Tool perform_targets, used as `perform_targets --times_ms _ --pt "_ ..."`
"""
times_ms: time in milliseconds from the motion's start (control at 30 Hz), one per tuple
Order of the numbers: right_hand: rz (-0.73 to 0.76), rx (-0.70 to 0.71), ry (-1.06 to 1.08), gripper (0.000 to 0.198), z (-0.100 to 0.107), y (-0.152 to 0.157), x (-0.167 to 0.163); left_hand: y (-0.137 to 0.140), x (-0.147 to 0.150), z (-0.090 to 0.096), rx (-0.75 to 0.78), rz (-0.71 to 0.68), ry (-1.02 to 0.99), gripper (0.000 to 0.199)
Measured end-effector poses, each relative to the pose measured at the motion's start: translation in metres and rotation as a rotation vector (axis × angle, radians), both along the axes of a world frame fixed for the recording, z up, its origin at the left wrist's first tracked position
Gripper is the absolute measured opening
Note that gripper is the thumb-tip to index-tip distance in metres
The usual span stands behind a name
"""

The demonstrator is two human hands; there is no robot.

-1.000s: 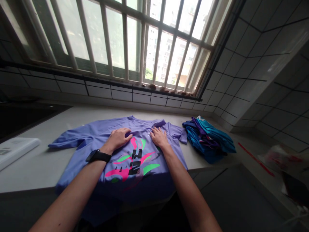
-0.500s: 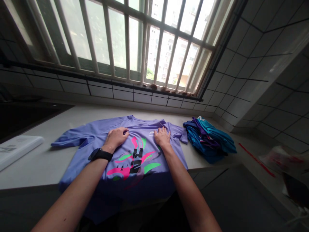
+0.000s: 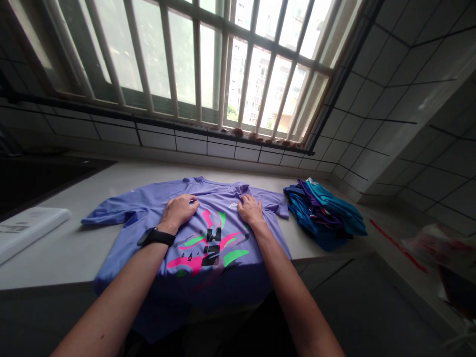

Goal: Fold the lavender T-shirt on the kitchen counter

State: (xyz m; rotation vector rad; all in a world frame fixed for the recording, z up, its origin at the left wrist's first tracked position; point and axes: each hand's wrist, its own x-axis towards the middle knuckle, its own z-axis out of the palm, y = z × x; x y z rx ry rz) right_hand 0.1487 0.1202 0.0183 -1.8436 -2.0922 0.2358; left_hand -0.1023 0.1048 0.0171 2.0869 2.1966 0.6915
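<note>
A purple T-shirt lies face up, its collar toward the wall and its lower part hanging over the counter's front edge. Pink, green and black print covers its chest. My left hand, with a black watch on the wrist, rests on the chest left of the print, fingers stretched out on the cloth. On the right of the chest lies my right hand, fingers somewhat spread and touching the cloth near a small white logo. Fabric is bunched just beyond those fingertips, below the collar.
Right of the shirt sits a pile of blue, teal and purple clothes. A white box is at the left, near a dark hob or sink area. A red strip and a plastic bag lie at the right. Behind stands a barred window.
The cloth around the collar has shifted and now bunches more beyond my right fingertips. Both hands stay in nearly the same spots on the shirt.
</note>
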Motion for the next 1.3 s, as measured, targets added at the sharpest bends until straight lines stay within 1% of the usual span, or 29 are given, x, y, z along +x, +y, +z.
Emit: perform_targets --times_ms 200,267,367,400,467,533,567,600,667,800,900,1000,1133,1233,1300 --pt "-0.128 0.017 0.064 0.055 -0.006 0.003 -0.001 0.001 -0.002 -0.002 0.009 0.005 -0.003 0.042" --pt "-0.153 0.031 0.116 0.057 -0.006 0.008 0.008 0.001 -0.002 -0.002 -0.005 0.007 -0.007 0.043" --pt "-0.225 0.032 0.209 0.057 -0.002 0.015 0.038 0.001 -0.001 -0.001 -0.024 0.017 -0.021 0.045" --pt "-0.277 0.029 0.24 0.057 -0.001 0.016 0.05 0.001 -0.001 -0.001 -0.025 0.018 -0.026 0.045" --pt "-0.448 0.065 0.311 0.059 0.001 0.017 0.071 0.001 -0.001 -0.001 -0.02 0.014 -0.031 0.045" --pt "-0.623 0.169 0.392 0.061 0.0 0.017 0.083 0.001 -0.001 -0.001 -0.012 0.009 -0.03 0.044" --pt "-0.676 0.222 0.424 0.062 0.0 0.016 0.085 0.001 -0.001 -0.002 -0.009 0.011 -0.028 0.043" --pt "-0.699 0.257 0.445 0.063 0.0 0.015 0.085 0.001 -0.002 -0.002 -0.007 0.014 -0.025 0.043" --pt "-0.678 0.277 0.455 0.064 0.002 0.014 0.082 0.002 -0.002 -0.002 -0.004 0.018 -0.022 0.042" --pt "-0.631 0.292 0.4 0.066 0.008 0.012 0.075 0.001 -0.001 -0.002 -0.006 0.01 -0.029 0.043" --pt "-0.661 0.317 0.393 0.064 0.011 0.011 0.076 -0.001 0.0 0.0 -0.018 0.009 -0.03 0.043" --pt "-0.678 0.356 0.434 0.063 0.012 0.012 0.078 -0.002 0.001 0.002 -0.042 0.012 -0.029 0.044" --pt "-0.531 0.448 0.509 0.071 0.019 0.014 0.077 -0.004 0.001 0.003 -0.054 0.011 -0.029 0.046" --pt "-0.443 0.487 0.595 0.069 0.025 0.014 0.073 -0.004 0.001 0.003 -0.05 0.012 -0.029 0.045" --pt "-0.356 0.488 0.645 0.065 0.026 0.012 0.07 -0.004 0.001 0.004 -0.044 0.011 -0.031 0.044"
